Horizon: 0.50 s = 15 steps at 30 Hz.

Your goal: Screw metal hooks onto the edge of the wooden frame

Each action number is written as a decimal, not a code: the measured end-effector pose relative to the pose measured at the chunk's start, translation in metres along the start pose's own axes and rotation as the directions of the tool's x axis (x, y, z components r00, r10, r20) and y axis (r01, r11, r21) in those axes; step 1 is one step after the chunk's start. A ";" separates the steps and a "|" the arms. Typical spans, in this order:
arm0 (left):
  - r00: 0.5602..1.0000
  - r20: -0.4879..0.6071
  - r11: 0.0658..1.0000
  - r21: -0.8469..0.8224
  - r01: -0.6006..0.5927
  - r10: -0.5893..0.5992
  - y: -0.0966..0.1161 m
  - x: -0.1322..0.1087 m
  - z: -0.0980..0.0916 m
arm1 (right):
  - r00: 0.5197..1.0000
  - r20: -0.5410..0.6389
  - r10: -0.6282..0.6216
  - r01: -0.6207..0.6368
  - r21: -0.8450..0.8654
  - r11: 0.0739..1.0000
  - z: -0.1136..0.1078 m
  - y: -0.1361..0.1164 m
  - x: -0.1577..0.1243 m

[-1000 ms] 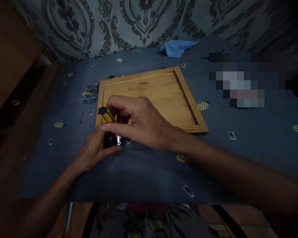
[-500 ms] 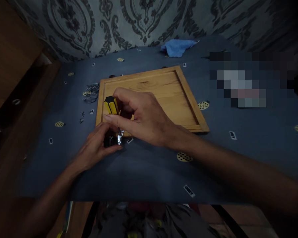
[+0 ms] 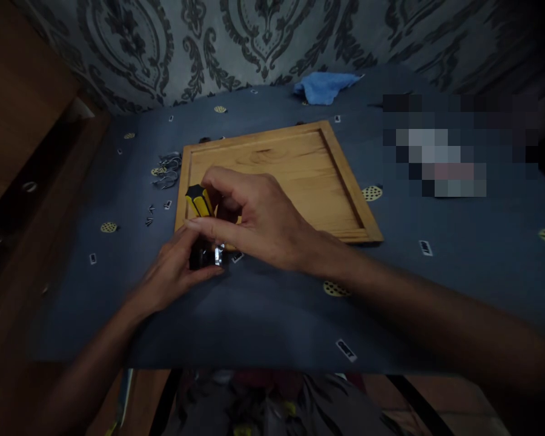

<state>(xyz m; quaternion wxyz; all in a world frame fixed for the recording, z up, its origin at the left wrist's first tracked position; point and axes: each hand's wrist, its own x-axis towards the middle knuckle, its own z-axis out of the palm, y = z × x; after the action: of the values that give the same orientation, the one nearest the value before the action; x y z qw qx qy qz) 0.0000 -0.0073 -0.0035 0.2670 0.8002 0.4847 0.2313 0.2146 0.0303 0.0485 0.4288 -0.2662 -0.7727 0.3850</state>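
One yellow-and-black screwdriver [image 3: 200,201] is gripped in the right hand [image 3: 261,221], left of frame centre; the left hand [image 3: 175,263] clasps a metal fitting [image 3: 218,255] beside the wooden tray [image 3: 295,175].

Left forearm [image 3: 93,360] bare, slanting up from lower left; left hand [image 3: 170,266] low, left thumb [image 3: 204,275] stretched rightward. Right forearm [image 3: 404,300] bare, reaching from lower right; right hand [image 3: 261,218] higher, fingers [image 3: 224,180] curled, right thumb [image 3: 211,227] extended leftward.

Yellow-black screwdriver [image 3: 200,201] mostly out of sight below its handle, behind the hands [image 3: 266,221]
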 end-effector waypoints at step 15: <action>0.997 -0.051 0.997 0.044 -0.063 0.065 -0.008 -0.003 0.003 | 0.997 0.078 -0.015 0.008 0.089 0.996 0.000 -0.005 0.001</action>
<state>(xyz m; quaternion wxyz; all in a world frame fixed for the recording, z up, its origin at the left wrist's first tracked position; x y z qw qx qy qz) -0.0049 -0.0075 -0.0117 0.2299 0.8144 0.4704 0.2503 0.2139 0.0284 0.0533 0.4117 -0.2271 -0.7727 0.4264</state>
